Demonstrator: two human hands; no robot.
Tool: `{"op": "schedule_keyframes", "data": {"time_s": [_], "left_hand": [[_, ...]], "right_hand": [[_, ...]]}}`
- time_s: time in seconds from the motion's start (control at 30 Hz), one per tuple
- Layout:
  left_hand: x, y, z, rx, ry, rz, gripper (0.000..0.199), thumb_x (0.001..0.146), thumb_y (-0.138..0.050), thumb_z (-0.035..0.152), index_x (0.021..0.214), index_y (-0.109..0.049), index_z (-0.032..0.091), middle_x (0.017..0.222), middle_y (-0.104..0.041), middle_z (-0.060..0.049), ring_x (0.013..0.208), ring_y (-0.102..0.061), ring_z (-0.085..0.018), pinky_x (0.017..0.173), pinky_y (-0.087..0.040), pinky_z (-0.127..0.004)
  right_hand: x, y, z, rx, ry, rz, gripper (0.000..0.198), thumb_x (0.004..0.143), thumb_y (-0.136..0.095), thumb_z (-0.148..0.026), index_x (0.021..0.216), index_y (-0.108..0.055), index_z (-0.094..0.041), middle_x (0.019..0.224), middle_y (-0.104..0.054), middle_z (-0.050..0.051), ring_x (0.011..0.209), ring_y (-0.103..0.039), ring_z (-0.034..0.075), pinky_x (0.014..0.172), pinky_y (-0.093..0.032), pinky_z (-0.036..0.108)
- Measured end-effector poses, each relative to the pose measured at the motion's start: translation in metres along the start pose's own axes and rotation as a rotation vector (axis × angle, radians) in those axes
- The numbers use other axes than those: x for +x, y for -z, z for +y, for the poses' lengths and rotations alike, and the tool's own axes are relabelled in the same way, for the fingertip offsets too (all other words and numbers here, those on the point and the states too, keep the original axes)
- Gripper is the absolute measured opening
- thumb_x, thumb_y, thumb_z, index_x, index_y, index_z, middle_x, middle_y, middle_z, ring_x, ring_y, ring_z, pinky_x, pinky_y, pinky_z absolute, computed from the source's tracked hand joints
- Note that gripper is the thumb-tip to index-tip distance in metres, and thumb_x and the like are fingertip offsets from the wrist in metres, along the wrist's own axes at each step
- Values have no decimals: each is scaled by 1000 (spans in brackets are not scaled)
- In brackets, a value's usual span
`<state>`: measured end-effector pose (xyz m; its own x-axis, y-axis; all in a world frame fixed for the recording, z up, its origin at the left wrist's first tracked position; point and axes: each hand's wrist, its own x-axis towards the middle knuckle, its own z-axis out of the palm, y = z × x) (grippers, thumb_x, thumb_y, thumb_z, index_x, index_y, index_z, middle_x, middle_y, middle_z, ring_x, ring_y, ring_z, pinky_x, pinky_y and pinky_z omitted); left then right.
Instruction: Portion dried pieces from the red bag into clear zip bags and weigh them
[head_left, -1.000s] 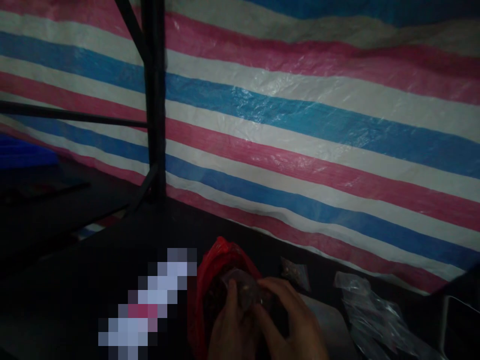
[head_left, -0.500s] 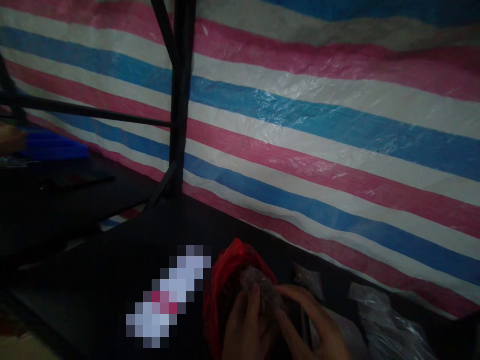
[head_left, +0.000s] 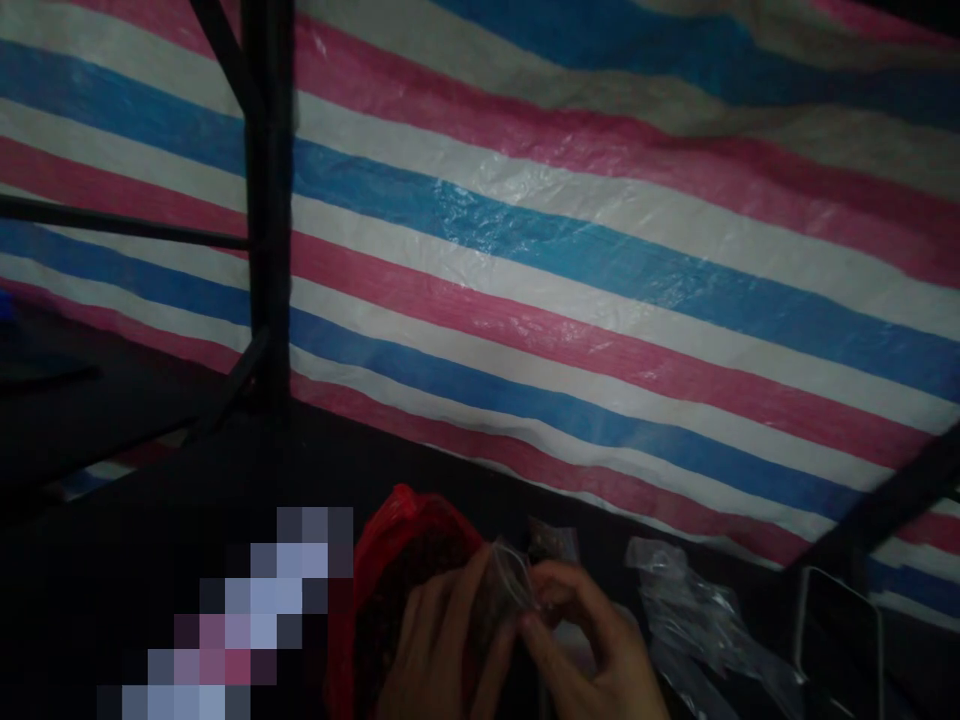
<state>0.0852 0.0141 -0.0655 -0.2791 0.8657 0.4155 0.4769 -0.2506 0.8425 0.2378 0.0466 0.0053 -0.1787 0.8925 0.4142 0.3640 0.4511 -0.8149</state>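
A small clear zip bag (head_left: 508,580) is held up over the table, its top edge catching the light. My left hand (head_left: 435,645) has its fingers around the bag's left side. On the other side, the thumb and fingers of my right hand (head_left: 592,650) pinch the bag near its top edge. Beneath and behind my left hand stands an open red plastic bag (head_left: 397,505) with dark, small-grained contents that I cannot make out. Just beyond my right hand lies another small clear bag (head_left: 553,541) with something dark inside.
Crumpled clear plastic (head_left: 694,605) lies to the right, with a phone-like slab (head_left: 840,640) past it. A blurred-out pale strip (head_left: 262,590) is at the left. Behind the black table (head_left: 330,450) hangs a striped sheet (head_left: 525,320); a dark post (head_left: 268,220) rises there.
My view has turned right, so things sit further left and the phone-like slab has come in. My left hand has shifted its fingers, and the small bag's top edge now faces up.
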Motion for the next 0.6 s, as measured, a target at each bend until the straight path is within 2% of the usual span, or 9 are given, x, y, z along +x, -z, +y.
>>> {"op": "schedule_keyframes", "data": {"time_s": [0.07,0.17,0.33,0.43,0.6], "left_hand": [[0,-1,-2,130,-101,-57,50,101,-59,46,150,-62,37,139,-76,-5,128,-71,-30,109,-59,-43],[-5,-13,-1,264,-210,-132,57,101,-61,47,156,-55,34,141,-75,-5,127,-72,-29,107,-61,-40],[-20,-40,2,261,-348,-202,63,98,-66,50,157,-53,31,138,-77,-5,120,-77,-26,103,-63,-34],[-19,-46,7,212,-302,-162,50,101,-61,47,149,-61,33,127,-81,-3,112,-79,-23,98,-64,-32],[-12,-43,17,125,-127,-124,37,105,-49,49,132,-71,35,128,-79,-2,117,-76,-25,98,-65,-37]], "right_hand": [[-2,11,-6,34,-92,39,29,84,-79,-53,87,-81,-24,79,-82,6,74,-80,24,70,-64,26],[-7,38,-8,57,-232,27,40,84,-77,-63,90,-83,-24,87,-84,8,83,-81,27,76,-64,30],[-18,83,17,-3,-408,13,46,83,-71,-67,88,-84,-23,92,-84,9,90,-80,33,82,-63,40],[-23,93,43,-160,-461,106,47,77,-68,-66,82,-83,-22,91,-83,12,93,-79,36,89,-61,46],[-26,100,74,-261,-390,279,49,78,-63,-61,99,-85,-22,115,-81,15,118,-72,39,112,-49,54]]}}
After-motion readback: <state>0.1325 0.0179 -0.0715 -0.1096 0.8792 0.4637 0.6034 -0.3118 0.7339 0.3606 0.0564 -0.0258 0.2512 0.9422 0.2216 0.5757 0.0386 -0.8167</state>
